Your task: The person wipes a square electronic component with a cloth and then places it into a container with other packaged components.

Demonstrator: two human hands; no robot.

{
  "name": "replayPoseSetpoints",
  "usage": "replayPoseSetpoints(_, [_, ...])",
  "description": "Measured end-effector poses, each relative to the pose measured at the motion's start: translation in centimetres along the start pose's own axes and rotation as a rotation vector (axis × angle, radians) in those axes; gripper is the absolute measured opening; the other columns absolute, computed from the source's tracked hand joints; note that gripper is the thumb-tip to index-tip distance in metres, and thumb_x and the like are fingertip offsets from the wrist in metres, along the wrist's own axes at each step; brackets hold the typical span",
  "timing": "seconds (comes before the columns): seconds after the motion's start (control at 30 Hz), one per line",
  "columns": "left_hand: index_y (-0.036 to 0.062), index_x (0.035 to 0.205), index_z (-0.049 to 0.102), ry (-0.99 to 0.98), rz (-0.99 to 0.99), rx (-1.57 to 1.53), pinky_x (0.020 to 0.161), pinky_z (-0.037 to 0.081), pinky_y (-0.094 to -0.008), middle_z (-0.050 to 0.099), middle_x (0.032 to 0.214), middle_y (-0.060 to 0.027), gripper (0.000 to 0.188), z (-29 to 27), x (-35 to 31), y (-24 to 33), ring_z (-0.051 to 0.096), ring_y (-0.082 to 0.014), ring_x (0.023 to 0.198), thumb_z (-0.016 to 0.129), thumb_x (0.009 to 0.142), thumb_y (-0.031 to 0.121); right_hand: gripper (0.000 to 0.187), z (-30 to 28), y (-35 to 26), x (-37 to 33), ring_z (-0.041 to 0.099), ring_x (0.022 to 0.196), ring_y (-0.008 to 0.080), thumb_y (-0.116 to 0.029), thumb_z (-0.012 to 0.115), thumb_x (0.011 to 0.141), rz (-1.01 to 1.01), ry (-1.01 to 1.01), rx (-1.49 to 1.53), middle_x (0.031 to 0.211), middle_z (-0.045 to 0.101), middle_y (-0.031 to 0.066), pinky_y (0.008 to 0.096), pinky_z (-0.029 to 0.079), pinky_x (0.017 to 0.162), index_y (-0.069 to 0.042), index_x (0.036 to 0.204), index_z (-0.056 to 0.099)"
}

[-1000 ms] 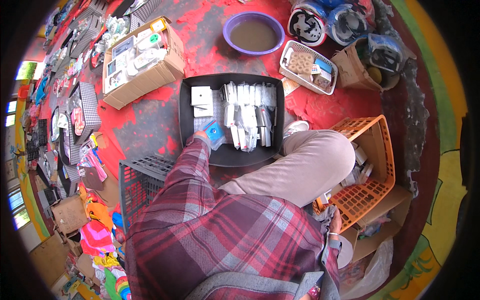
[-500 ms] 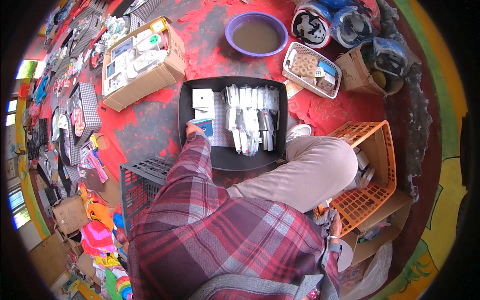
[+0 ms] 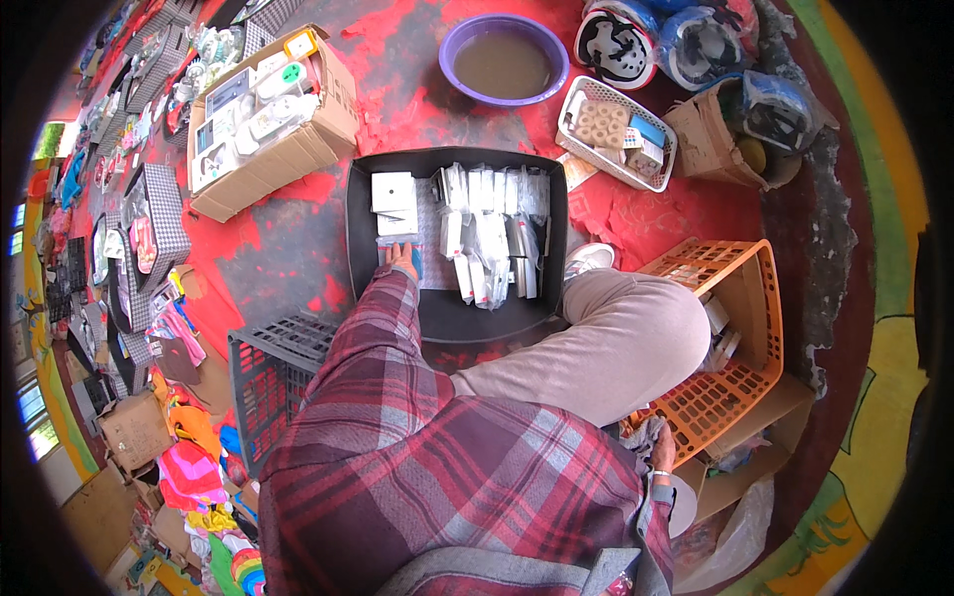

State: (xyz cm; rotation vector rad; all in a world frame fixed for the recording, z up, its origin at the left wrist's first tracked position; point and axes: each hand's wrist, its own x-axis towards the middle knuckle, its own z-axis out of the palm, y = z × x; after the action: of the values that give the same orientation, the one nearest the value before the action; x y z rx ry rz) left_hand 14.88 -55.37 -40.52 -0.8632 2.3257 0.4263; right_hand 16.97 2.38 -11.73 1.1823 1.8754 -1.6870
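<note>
In the black bin (image 3: pixel 467 324), a blue packet (image 3: pixel 417 264) at eight o'clock is partly covered by the left hand (image 3: pixel 400 259), its fingers extended. White boxes (image 3: pixel 394 195) are stacked at ten o'clock. Grey cloth (image 3: pixel 644 435) is touched by the right hand (image 3: pixel 663 452); its grip cannot be told.

purple basin (image 3: pixel 505 101) holding murky water (image 3: pixel 502 65) | white basket (image 3: pixel 604 163) near bagged helmets (image 3: pixel 699 50) | cardboard box (image 3: pixel 283 167), upper left
</note>
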Motion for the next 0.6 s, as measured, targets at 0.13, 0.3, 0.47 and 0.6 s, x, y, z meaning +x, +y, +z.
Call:
replayPoseSetpoints(0.13, [0.0045,0.125,0.043,0.324,0.074,-0.222,0.099,0.034,-0.0391,0.045,0.127,-0.0204,0.051,-0.1,0.0,1.7,0.039,-0.0343,0.121,0.054,0.080,0.024,0.033,-0.2,0.0,0.3,0.061,0.078,0.0185,-0.030,0.049,0.088,-0.032,-0.007,-0.034,0.088,0.062,0.0047,0.0315,0.050,0.068,0.000,0.098,0.059])
replayPoseSetpoints(0.3, [0.0011,0.114,0.052,0.175,0.029,-0.540,0.087,0.043,-0.0394,0.059,0.105,-0.0216,0.059,-4.9,-1.7,9.3,0.055,-0.0333,0.101,0.065,0.073,0.040,0.032,0.3,-0.3,0.0,0.062,0.078,0.0183,-0.030,0.048,0.088,-0.060,0.017,-0.024,0.089,0.063,0.0043,0.0311,0.051,0.069,-0.001,0.098,0.059])
replayPoseSetpoints(0.47, [-0.0019,0.110,0.051,0.057,-0.128,-0.481,0.085,0.046,-0.0388,0.059,0.103,-0.0220,0.053,-5.2,-0.8,11.1,0.058,-0.0334,0.098,0.064,0.072,0.032,0.031,0.5,-0.6,-0.4,0.062,0.079,0.0185,-0.029,0.047,0.089,-0.049,-0.018,0.024,0.089,0.063,0.0046,0.0311,0.051,0.070,-0.002,0.097,0.059])
replayPoseSetpoints(0.6, [-0.0017,0.106,0.053,0.113,-0.145,-0.619,0.085,0.046,-0.0404,0.059,0.104,-0.0234,0.038,-5.3,-1.0,9.9,0.057,-0.0356,0.099,0.057,0.074,0.018,0.029,-1.7,1.5,1.4,0.061,0.080,0.0185,-0.028,0.048,0.089,0.096,0.034,0.269,0.090,0.063,0.0040,0.0314,0.051,0.071,-0.003,0.097,0.060])
